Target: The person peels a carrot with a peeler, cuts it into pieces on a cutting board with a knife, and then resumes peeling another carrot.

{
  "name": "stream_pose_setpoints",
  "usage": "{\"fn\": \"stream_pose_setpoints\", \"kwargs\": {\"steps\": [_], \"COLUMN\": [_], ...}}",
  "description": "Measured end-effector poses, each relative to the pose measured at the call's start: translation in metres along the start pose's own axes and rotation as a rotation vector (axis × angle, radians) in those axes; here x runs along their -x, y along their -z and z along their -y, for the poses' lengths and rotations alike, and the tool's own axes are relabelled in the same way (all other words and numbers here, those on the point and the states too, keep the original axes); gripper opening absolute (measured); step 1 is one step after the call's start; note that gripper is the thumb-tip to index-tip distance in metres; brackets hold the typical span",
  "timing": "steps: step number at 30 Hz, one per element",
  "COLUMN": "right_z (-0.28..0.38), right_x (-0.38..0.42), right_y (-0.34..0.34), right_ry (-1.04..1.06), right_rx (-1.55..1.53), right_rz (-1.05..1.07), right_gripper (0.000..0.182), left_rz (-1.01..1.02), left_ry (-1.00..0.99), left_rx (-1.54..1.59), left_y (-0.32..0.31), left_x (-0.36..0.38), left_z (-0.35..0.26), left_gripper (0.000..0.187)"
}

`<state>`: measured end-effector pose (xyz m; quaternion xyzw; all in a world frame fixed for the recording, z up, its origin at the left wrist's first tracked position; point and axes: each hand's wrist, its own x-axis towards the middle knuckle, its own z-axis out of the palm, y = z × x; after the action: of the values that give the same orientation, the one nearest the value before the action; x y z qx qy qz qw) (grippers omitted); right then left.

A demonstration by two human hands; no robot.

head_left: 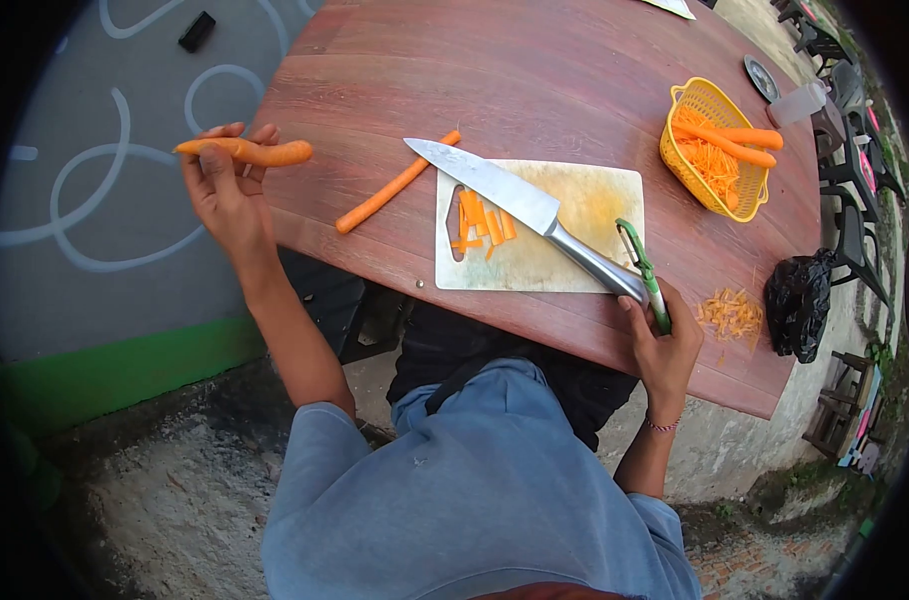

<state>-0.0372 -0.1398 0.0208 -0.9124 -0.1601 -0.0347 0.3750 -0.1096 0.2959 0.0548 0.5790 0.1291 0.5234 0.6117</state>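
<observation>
My left hand (231, 185) holds a carrot (265, 154) up beyond the table's left edge. In my right hand (667, 335) is a green and white peeler (645, 262), near the table's front edge. A large knife (505, 190) lies slantwise across the white cutting board (590, 200), its handle end beside my right fingers; whether they touch it I cannot tell. Cut carrot pieces (490, 220) lie around the board's handle slot. Another carrot (400, 182) rests on the table left of the board, its upper end near the knife tip.
On the right stands a yellow basket (678, 150) with shredded carrot and long carrots. Peelings (732, 315) lie near a black plastic bag (800, 300) at the table's right edge. A bottle (797, 104) and a metal plate (762, 78) are at the far right.
</observation>
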Motion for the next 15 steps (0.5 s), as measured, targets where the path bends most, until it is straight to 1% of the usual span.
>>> {"fn": "stream_pose_setpoints", "kwargs": {"steps": [1, 2, 3, 4, 5, 6, 8, 9, 10, 11, 12, 13, 14, 15], "right_z": [-0.002, -0.004, -0.005, -0.008, -0.015, -0.023, -0.041, -0.046, -0.05, -0.052, -0.055, -0.057, -0.056, -0.054], "right_x": [0.002, 0.004, 0.005, 0.007, 0.008, 0.01, 0.015, 0.019, 0.023, 0.029, 0.035, 0.039, 0.043, 0.046], "right_y": [0.003, 0.006, 0.009, 0.013, 0.016, 0.019, 0.027, 0.035, 0.042, 0.049, 0.056, 0.064, 0.07, 0.074], "right_ry": [-0.041, -0.044, -0.094, -0.144, -0.102, -0.107, -0.154, -0.207, -0.231, -0.316, -0.396, -0.409, -0.434, -0.399], "right_rx": [-0.009, -0.008, -0.055, -0.102, -0.081, -0.077, -0.145, -0.155, -0.139, -0.304, -0.472, -0.556, -0.541, -0.661], "right_rz": [0.0, -0.005, -0.045, -0.087, -0.135, -0.15, -0.251, -0.242, -0.281, -0.251, -0.229, -0.213, -0.259, -0.249], "right_gripper": [0.038, 0.038, 0.038, 0.037, 0.036, 0.036, 0.035, 0.031, 0.031, 0.028, 0.026, 0.026, 0.026, 0.027], "left_rz": [0.004, 0.194, 0.384, 0.388, 0.504, 0.625, 0.789, 0.824, 1.008, 1.199, 1.253, 1.295, 1.332, 1.376], "left_ry": [0.0, 0.002, 0.002, 0.0, 0.081, 0.163, 0.456, 0.459, 0.532, 0.6, 0.603, 0.618, 0.633, 0.637], "left_rx": [0.002, 0.085, 0.169, 0.173, 0.142, 0.113, 0.142, 0.163, 0.092, 0.018, 0.046, 0.044, 0.038, 0.059], "left_y": [-0.002, -0.004, -0.007, -0.021, -0.042, -0.065, -0.111, -0.127, -0.141, -0.157, -0.173, -0.188, -0.202, -0.214], "left_x": [0.004, 0.008, 0.01, 0.012, 0.019, 0.028, 0.053, 0.065, 0.078, 0.092, 0.107, 0.122, 0.136, 0.151], "left_z": [-0.011, -0.021, -0.029, -0.037, -0.042, -0.047, -0.054, -0.053, -0.049, -0.047, -0.046, -0.047, -0.047, -0.047], "left_gripper": [0.035, 0.038, 0.041, 0.041, 0.043, 0.045, 0.046, 0.046, 0.048, 0.052, 0.052, 0.056, 0.06, 0.06]}}
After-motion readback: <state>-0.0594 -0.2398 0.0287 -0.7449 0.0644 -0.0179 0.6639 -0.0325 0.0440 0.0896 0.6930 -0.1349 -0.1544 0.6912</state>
